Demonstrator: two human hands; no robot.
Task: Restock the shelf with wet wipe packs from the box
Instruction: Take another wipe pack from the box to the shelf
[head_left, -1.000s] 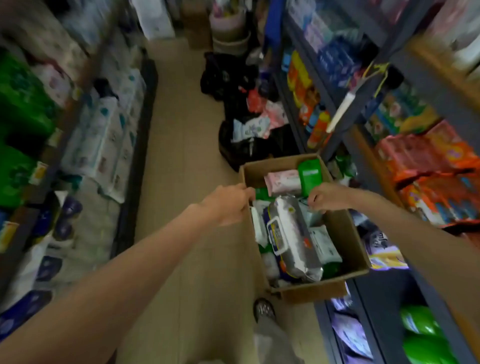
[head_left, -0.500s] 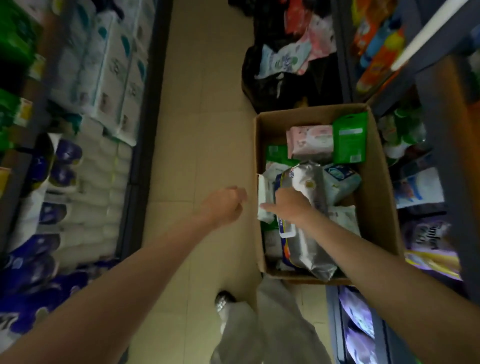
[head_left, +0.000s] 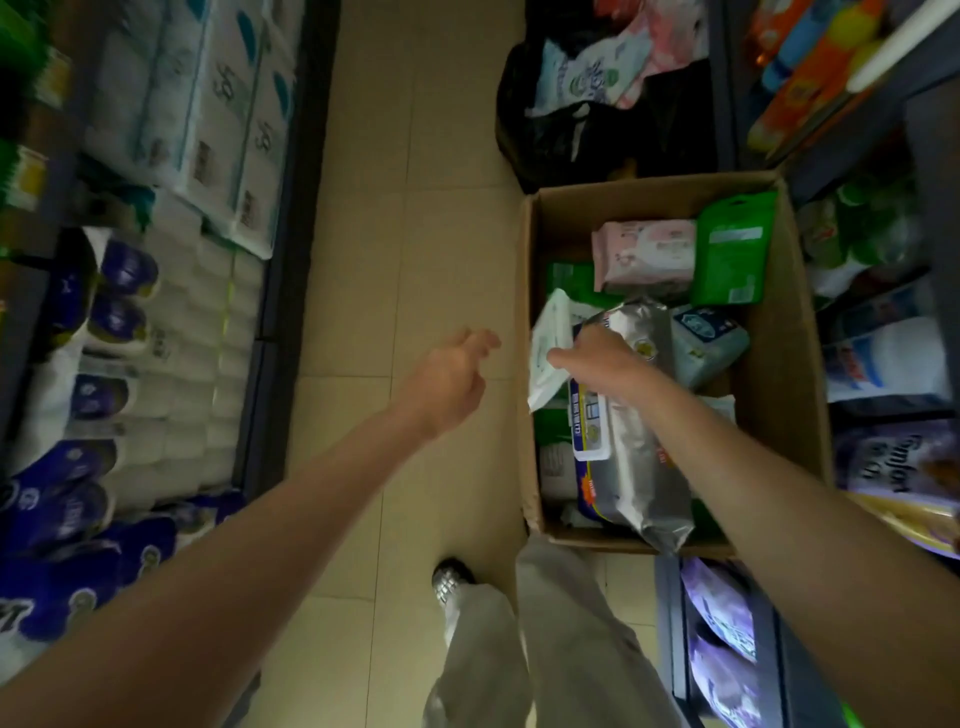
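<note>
left hand (head_left: 451, 384): stretched over the floor beside the brown cardboard box (head_left: 779, 374), fingers loosely spread, holding nothing
right hand (head_left: 605, 361): reaching into the box, fingers pinching a white flat wipe pack (head_left: 548, 345) at the left wall, above a large silver wipe pack (head_left: 641, 467)
</note>
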